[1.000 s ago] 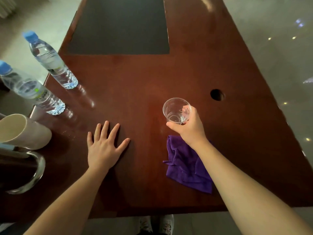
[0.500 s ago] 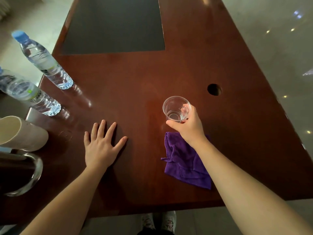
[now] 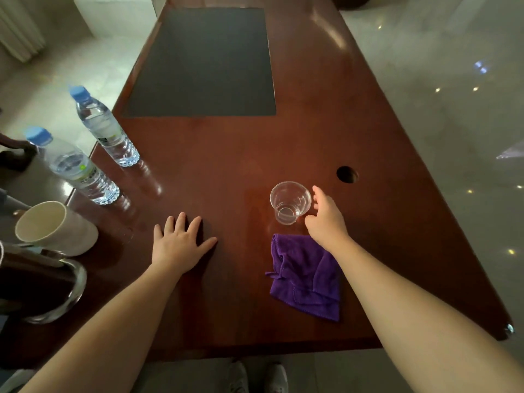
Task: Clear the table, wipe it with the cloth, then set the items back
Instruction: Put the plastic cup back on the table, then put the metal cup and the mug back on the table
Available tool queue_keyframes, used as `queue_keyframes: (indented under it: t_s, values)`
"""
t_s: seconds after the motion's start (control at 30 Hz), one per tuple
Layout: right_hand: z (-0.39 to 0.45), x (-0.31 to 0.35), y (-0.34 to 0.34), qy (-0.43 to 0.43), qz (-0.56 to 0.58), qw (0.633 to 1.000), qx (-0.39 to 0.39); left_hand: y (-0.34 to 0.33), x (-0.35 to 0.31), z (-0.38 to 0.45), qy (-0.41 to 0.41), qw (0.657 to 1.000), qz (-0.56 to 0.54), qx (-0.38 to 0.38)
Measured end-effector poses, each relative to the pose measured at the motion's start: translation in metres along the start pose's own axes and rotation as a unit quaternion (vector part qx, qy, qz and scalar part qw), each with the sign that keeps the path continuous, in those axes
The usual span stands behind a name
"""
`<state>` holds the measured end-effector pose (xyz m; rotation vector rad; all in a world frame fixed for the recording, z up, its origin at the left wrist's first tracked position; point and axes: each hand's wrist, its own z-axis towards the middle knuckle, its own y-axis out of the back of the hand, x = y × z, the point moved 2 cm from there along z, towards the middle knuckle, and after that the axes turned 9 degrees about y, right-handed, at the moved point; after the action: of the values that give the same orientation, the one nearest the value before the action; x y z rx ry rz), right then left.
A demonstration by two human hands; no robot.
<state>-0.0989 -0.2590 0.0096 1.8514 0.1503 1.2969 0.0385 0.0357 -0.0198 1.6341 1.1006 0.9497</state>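
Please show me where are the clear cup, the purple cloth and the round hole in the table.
clear cup (image 3: 289, 204): head view, on its inner wall.
purple cloth (image 3: 307, 279): head view, on its folded middle.
round hole (image 3: 346, 174): head view, on its dark centre.

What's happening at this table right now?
A person stands at a dark wooden table. Their right hand is open beside a clear plastic cup that stands upright on the wood, just beyond a crumpled purple cloth. Their left hand lies flat on the table. Two water bottles and a white cup stand along the left edge.
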Motion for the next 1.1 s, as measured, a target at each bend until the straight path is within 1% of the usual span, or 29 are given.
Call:
queue_keyframes:
  t_s: [0.1,0.17,0.3,0.47,0.57,0.63,0.73,0.8,0.97,1.1]
  values:
    - [0.001,0.018,0.023,0.020,-0.098,0.995,-0.016,0.042,-0.012,-0.003,-0.003,0.999,-0.011,-0.035]
    - [0.001,0.034,0.036,0.043,-0.151,0.988,-0.010,0.074,-0.025,-0.006,-0.009,0.998,-0.014,-0.065]
    - [0.002,0.072,0.056,0.106,-0.258,0.960,0.007,0.136,-0.045,-0.017,-0.028,0.992,-0.028,-0.118]
    - [-0.001,0.110,0.070,0.151,-0.307,0.940,-0.009,0.183,-0.048,-0.031,-0.024,0.988,-0.056,-0.142]
    - [-0.004,0.126,0.071,0.169,-0.308,0.936,-0.015,0.195,-0.041,-0.037,-0.011,0.987,-0.060,-0.147]
    - [-0.006,0.135,0.068,0.180,-0.287,0.941,-0.018,0.196,-0.032,-0.043,-0.002,0.985,-0.071,-0.159]
    - [-0.009,0.154,0.054,0.205,-0.228,0.952,-0.019,0.193,-0.012,-0.056,0.030,0.973,-0.128,-0.191]
    - [-0.011,0.170,0.037,0.227,-0.194,0.954,-0.003,0.186,0.006,-0.067,0.061,0.962,-0.166,-0.209]
    - [-0.020,0.216,-0.023,0.287,-0.162,0.942,0.056,0.163,0.065,-0.097,0.155,0.923,-0.216,-0.279]
    - [-0.035,0.254,-0.075,0.322,-0.134,0.930,0.114,0.137,0.119,-0.126,0.254,0.876,-0.250,-0.326]
